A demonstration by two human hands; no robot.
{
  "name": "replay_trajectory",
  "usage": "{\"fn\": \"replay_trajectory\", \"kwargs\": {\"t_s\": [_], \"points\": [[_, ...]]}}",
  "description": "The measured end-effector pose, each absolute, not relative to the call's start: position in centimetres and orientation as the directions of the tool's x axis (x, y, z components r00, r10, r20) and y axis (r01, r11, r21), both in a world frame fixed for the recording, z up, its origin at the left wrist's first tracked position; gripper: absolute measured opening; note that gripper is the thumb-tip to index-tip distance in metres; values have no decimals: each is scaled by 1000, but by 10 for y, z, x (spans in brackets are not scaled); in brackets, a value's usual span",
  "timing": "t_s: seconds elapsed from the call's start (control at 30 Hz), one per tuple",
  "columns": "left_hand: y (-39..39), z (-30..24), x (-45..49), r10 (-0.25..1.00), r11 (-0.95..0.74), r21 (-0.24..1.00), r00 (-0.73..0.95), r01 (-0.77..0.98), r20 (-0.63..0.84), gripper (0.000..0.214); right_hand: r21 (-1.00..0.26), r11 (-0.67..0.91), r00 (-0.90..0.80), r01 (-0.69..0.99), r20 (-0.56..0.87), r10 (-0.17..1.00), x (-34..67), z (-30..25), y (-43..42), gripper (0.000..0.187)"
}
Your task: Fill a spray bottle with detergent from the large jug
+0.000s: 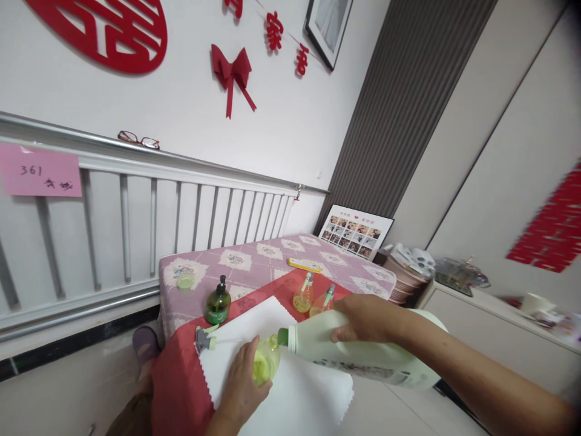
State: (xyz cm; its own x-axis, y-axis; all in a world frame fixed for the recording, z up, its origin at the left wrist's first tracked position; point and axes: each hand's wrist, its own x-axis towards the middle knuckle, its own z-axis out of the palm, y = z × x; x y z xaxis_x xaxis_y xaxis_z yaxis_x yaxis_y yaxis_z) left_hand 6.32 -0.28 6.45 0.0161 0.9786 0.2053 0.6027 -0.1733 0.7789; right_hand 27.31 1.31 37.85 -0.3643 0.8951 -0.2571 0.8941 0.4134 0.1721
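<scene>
My right hand [361, 318] grips a large pale green jug [363, 357], tipped on its side with its green spout touching the mouth of a small clear bottle [265, 358]. That small bottle holds yellow-green liquid and stands on a white cloth [295, 393]; my left hand [240, 384] is wrapped around it. A grey spray pump head [205, 339] lies loose on the cloth's far left corner.
A dark green pump bottle [218, 303] and two small yellow spray bottles [304, 293] [323, 301] stand on the red cloth [175, 375]. Behind lies a pink patterned tablecloth [258, 257] with a small cup [186, 280] and a yellow item [303, 264]. Radiator left, cabinet right.
</scene>
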Motion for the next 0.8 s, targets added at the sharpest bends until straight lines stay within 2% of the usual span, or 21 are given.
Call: {"fn": "replay_trajectory", "kwargs": {"t_s": [0.33,0.57,0.7,0.8], "points": [[-4,66,63,977,-173,789,2,590,213,90,150,400,-357,904,-250,900,272,380,12,44],[-4,67,64,981,-157,786,4,598,193,90,72,352,-328,933,-232,916,283,370,2,42],[-2,65,64,983,-143,792,-8,594,184,90,6,325,-317,946,-195,928,300,361,3,44],[-1,63,64,983,-134,804,-22,580,180,90,-176,300,-324,938,-131,937,314,358,9,50]]}}
